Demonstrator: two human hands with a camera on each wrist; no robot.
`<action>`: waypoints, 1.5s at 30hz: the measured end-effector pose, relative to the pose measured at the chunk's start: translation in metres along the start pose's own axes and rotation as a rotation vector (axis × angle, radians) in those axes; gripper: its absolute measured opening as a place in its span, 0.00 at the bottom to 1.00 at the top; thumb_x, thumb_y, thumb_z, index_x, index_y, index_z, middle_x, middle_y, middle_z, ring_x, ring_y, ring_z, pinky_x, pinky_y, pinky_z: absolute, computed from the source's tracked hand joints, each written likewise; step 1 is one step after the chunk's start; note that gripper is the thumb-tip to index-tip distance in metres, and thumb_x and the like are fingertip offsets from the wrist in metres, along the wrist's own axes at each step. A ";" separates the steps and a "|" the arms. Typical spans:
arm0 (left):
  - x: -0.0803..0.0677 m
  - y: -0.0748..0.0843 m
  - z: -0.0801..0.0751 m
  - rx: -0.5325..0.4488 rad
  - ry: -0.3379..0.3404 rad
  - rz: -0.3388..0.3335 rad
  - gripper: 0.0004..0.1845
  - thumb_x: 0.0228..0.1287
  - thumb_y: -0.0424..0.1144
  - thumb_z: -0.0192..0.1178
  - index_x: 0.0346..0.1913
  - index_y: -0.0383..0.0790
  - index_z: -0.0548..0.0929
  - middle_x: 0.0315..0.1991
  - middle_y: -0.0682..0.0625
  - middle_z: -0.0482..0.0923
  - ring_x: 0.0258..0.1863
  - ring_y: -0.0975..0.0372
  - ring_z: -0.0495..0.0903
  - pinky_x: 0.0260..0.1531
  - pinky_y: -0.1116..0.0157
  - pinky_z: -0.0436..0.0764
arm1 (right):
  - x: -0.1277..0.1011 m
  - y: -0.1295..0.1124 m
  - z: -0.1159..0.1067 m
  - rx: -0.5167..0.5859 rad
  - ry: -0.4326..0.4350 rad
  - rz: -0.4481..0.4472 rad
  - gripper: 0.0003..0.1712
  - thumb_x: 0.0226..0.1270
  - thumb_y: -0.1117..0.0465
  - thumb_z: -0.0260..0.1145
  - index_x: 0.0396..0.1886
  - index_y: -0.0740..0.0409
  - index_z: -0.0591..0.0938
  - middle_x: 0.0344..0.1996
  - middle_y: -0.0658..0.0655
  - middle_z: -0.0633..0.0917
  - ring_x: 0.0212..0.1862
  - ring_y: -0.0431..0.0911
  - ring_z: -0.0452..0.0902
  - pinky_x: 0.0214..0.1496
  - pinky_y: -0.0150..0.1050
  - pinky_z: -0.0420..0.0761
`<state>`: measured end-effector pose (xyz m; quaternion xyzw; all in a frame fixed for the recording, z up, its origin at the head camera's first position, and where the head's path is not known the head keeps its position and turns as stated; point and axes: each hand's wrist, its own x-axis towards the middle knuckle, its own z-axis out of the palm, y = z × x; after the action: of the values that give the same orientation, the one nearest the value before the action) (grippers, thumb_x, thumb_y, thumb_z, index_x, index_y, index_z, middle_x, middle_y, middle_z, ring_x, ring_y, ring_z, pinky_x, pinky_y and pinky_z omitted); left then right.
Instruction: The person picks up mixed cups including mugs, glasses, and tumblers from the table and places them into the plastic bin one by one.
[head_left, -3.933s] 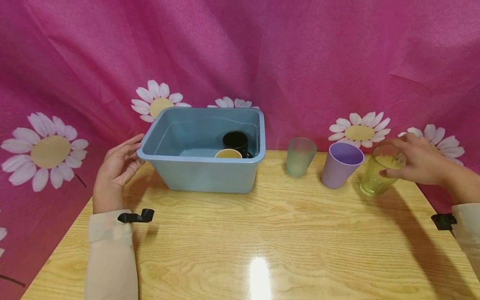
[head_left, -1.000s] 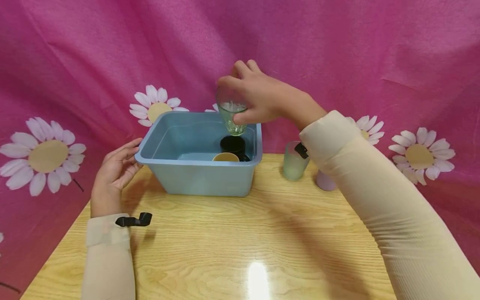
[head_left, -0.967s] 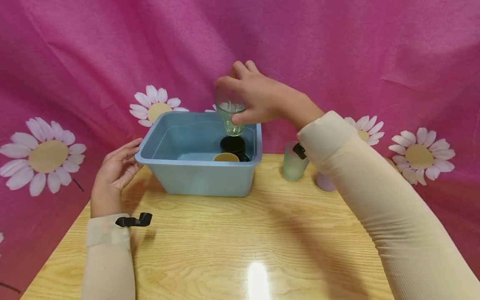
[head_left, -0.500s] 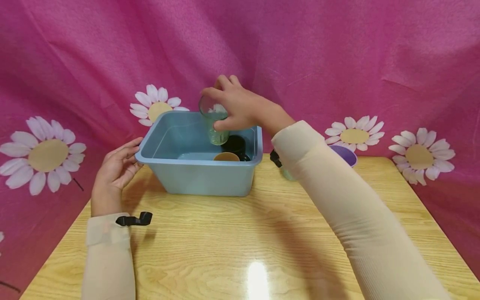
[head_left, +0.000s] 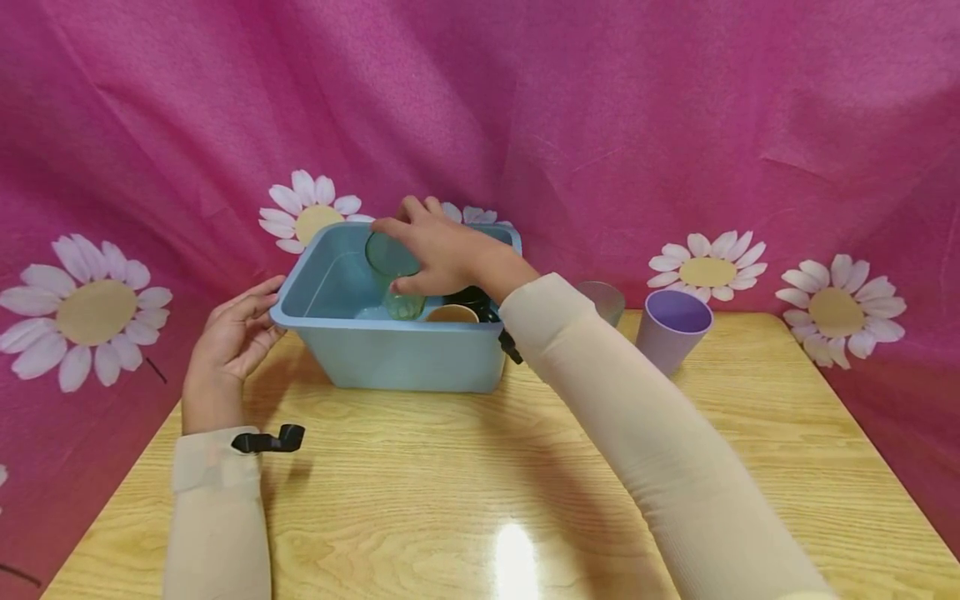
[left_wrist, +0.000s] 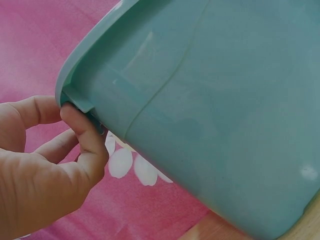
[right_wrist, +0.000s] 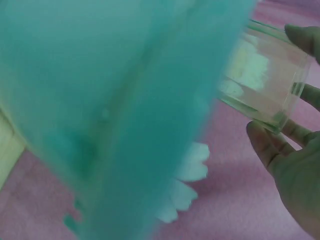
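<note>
A pink daisy-print cloth [head_left: 480,108] is hanging at twelve o'clock; a wooden table [head_left: 390,492] is stretching toward six. At three, a purple cup [head_left: 673,332] is standing near a half-hidden, probably frosted glass [head_left: 607,302].

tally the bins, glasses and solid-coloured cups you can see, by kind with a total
Bins: 1 (blue bin)
Glasses: 2 (green-tinted glass, partly hidden pale glass)
Solid-coloured cups: 3 (purple cup, black cup, tan cup)
Total: 6
</note>
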<state>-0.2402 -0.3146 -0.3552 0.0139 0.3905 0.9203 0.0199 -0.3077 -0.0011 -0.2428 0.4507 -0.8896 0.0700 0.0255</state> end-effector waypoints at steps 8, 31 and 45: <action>0.000 0.000 0.000 -0.002 0.000 0.004 0.14 0.74 0.21 0.51 0.51 0.28 0.87 0.44 0.40 0.83 0.35 0.54 0.86 0.37 0.63 0.85 | 0.005 -0.007 0.018 0.018 -0.085 0.037 0.47 0.68 0.38 0.67 0.82 0.38 0.58 0.67 0.57 0.65 0.66 0.48 0.57 0.61 0.42 0.75; 0.000 -0.001 0.001 -0.016 -0.017 -0.004 0.15 0.74 0.21 0.50 0.52 0.27 0.86 0.43 0.39 0.85 0.35 0.54 0.87 0.38 0.62 0.85 | 0.012 -0.008 0.049 0.053 -0.214 0.072 0.41 0.72 0.47 0.68 0.80 0.34 0.62 0.70 0.58 0.64 0.73 0.55 0.57 0.67 0.48 0.74; -0.001 -0.001 0.001 -0.009 0.005 0.002 0.15 0.74 0.20 0.50 0.51 0.28 0.87 0.45 0.40 0.83 0.36 0.53 0.86 0.38 0.62 0.85 | 0.015 -0.002 0.058 0.071 -0.220 0.067 0.40 0.72 0.49 0.69 0.79 0.33 0.64 0.66 0.56 0.68 0.68 0.50 0.62 0.66 0.47 0.75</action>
<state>-0.2395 -0.3132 -0.3548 0.0120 0.3864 0.9221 0.0183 -0.3139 -0.0230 -0.2983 0.4261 -0.8986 0.0523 -0.0907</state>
